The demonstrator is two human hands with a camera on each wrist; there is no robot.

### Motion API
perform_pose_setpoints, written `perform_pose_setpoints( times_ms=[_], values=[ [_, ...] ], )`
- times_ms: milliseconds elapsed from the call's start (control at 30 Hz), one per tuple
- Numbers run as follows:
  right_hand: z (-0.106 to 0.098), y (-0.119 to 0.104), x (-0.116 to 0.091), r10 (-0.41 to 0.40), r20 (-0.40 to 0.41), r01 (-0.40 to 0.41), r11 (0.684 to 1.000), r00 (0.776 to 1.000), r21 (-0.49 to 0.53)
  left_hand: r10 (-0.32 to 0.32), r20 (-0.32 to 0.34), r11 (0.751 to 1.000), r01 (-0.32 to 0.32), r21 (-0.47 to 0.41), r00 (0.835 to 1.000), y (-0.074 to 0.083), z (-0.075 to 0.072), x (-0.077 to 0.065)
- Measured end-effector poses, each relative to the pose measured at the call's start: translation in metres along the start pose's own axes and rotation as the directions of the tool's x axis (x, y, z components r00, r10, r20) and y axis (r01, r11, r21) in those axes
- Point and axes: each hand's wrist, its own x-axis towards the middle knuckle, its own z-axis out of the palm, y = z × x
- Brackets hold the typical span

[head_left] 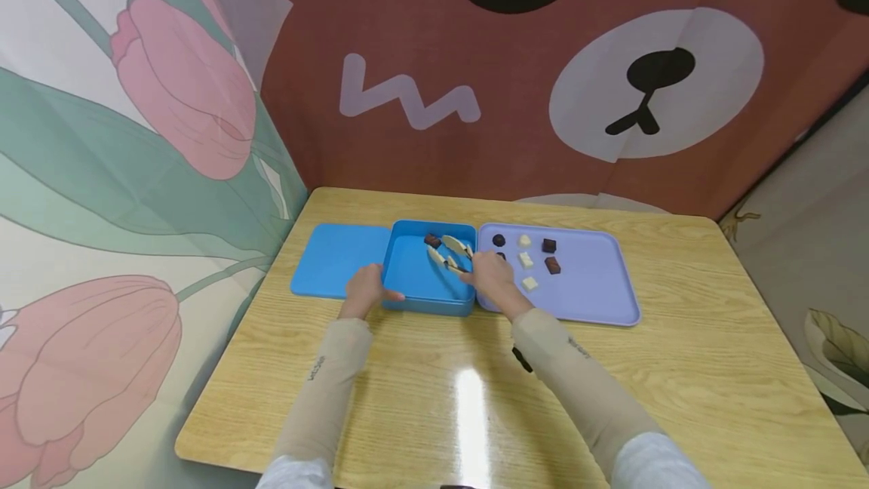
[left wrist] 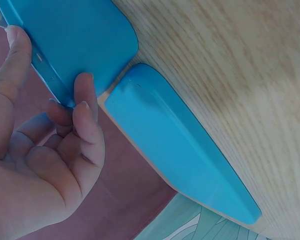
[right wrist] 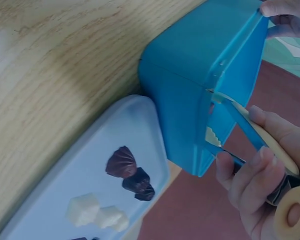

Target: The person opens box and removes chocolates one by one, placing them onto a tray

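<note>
In the head view my left hand (head_left: 365, 290) holds the near left corner of a blue box (head_left: 411, 270). Its thumb lies along the rim and its fingers bend over the side wall in the left wrist view. Tongs (head_left: 440, 257) with cream tips are in my right hand (head_left: 494, 275). The tongs' tips reach over the box with a gap between them. A brown chocolate (head_left: 431, 240) lies inside near the back wall, close to the tips; I cannot tell whether they touch it. In the right wrist view the right hand (right wrist: 262, 175) wraps the tongs' arms.
A lavender tray (head_left: 591, 285) adjoins the box on the right, bearing several dark chocolates (head_left: 549, 245) and white chocolates (head_left: 529, 284). Left of the box lies a flat blue lid (head_left: 339, 259). All stand on a wooden table (head_left: 421, 398) before a printed cloth backdrop.
</note>
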Motion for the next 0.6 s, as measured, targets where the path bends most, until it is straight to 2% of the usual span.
perform_pose_setpoints(
  times_ms=[600],
  values=[
    [0.0083, 0.0068, 0.0095, -0.033, -0.005, 0.033, 0.999, 0.999, 0.029, -0.001, 0.005, 1.000, 0.001, -0.007, 1.000, 0.0010, -0.0012, -0.0010]
  ],
)
